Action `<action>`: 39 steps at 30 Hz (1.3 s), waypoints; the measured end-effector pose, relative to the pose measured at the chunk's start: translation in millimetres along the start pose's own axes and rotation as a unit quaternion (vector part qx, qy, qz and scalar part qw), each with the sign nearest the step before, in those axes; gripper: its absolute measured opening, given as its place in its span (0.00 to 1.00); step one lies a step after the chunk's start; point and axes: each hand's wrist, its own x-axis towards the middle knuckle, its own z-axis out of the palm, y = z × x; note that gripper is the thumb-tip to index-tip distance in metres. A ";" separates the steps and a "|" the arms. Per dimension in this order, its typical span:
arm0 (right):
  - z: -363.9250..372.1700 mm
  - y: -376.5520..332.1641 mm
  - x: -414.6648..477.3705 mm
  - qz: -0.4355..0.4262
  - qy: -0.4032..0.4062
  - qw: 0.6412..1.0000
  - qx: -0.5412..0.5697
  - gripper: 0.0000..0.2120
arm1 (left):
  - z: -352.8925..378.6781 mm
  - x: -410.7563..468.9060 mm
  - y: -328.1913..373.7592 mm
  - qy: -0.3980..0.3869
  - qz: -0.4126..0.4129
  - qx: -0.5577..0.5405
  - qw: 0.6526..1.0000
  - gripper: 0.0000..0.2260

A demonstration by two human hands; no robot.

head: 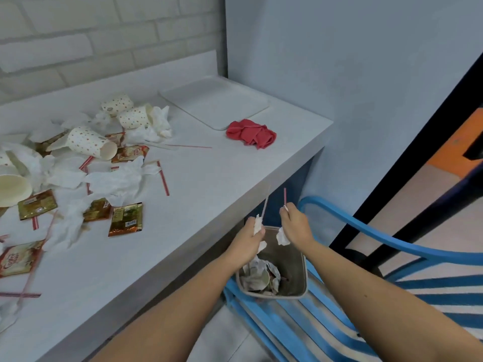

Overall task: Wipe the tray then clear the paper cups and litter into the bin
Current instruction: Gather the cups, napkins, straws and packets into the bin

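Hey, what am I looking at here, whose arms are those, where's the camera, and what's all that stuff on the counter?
No machine here: these are a person's bare arms, filmed by one camera worn on their head, looking forward and down. The left hand grips a crumpled tissue and a straw; the right hand grips a second tissue and a red-striped straw. Both are above the bin, which sits on a blue chair and already holds rubbish. On the white counter lie dotted paper cups, tissues, straws and sachets, with a white tray and a red cloth at its far end.
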 end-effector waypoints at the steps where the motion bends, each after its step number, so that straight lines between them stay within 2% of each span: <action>1: 2.4 10.1 0.4 0.008 -0.004 1.000 -0.003 0.12 | 5.5 5.4 -7.9 -0.005 -0.004 0.011 1.000 0.04; 5: 10.0 37.4 4.3 0.019 -0.031 0.999 -0.033 0.11 | 22.2 22.3 -33.8 0.007 -0.021 0.015 1.000 0.04; 8: 12.7 55.2 10.0 0.026 -0.088 0.990 -0.108 0.05 | 32.0 32.3 -48.5 0.023 -0.031 0.000 0.999 0.07; 12: 6.3 65.6 14.6 0.041 -0.152 0.976 -0.153 0.17 | 38.3 44.0 -59.3 0.051 -0.046 -0.007 0.998 0.08; 18: -5.3 63.4 24.3 0.027 -0.151 0.978 -0.140 0.16 | 36.8 55.0 -64.8 0.082 -0.065 0.021 0.994 0.13; 25: -13.1 38.7 33.4 -0.014 -0.161 0.979 -0.121 0.14 | 34.3 53.6 -41.3 0.143 0.016 0.072 0.987 0.11; 28: -14.0 17.3 36.5 -0.048 -0.163 0.979 -0.110 0.09 | 26.6 47.9 -23.1 0.173 0.075 0.085 0.978 0.09; 32: -15.3 -25.1 38.0 -0.123 -0.144 0.978 -0.091 0.04 | 8.7 34.9 2.0 0.227 0.157 0.087 0.957 0.07; 35: -12.9 -58.2 37.4 -0.167 -0.139 0.974 -0.064 0.04 | -11.7 25.9 19.1 0.266 0.201 0.089 0.939 0.06; 39: 1.2 -96.4 35.3 -0.212 -0.132 0.967 -0.058 0.05 | -52.6 16.0 31.0 0.317 0.216 0.104 0.918 0.07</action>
